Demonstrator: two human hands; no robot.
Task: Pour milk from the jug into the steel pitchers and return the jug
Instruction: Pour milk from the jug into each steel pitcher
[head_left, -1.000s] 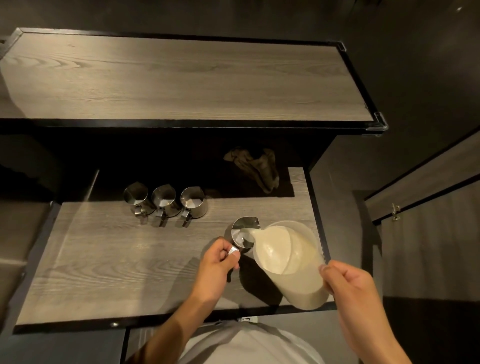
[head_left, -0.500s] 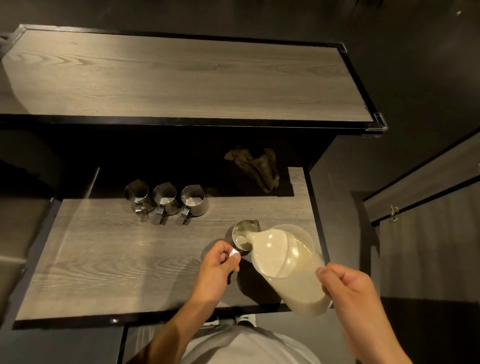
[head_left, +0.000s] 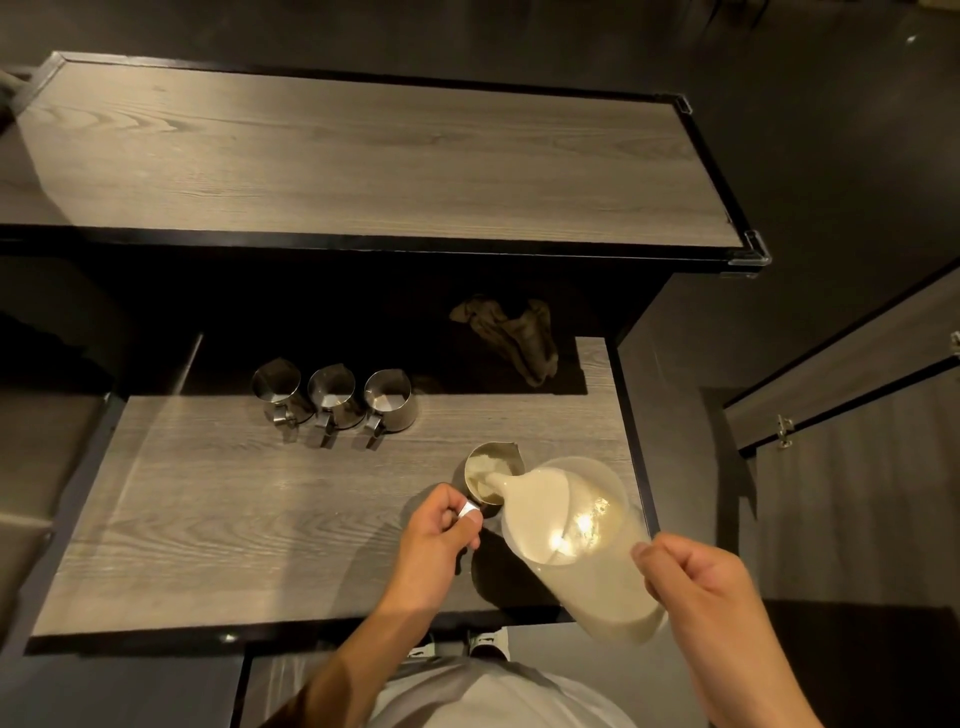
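A clear plastic jug (head_left: 576, 525) full of milk is tilted to the left, its spout over a steel pitcher (head_left: 491, 470) on the lower wooden shelf (head_left: 234, 519). Milk runs into that pitcher, which holds white milk. My right hand (head_left: 696, 582) grips the jug at its handle side. My left hand (head_left: 441, 535) pinches the pitcher's steel handle and steadies it. Three more steel pitchers (head_left: 332, 397) stand in a row further back on the left, handles toward me.
A crumpled brown cloth (head_left: 511, 332) lies at the back right of the lower shelf, in shadow. A long upper wooden shelf (head_left: 363, 156) overhangs the rear. Cabinet doors (head_left: 852, 415) stand to the right.
The jug has stayed tilted over the pitcher and kept pouring; the milk level in the pitcher has risen. Both hands have barely moved.
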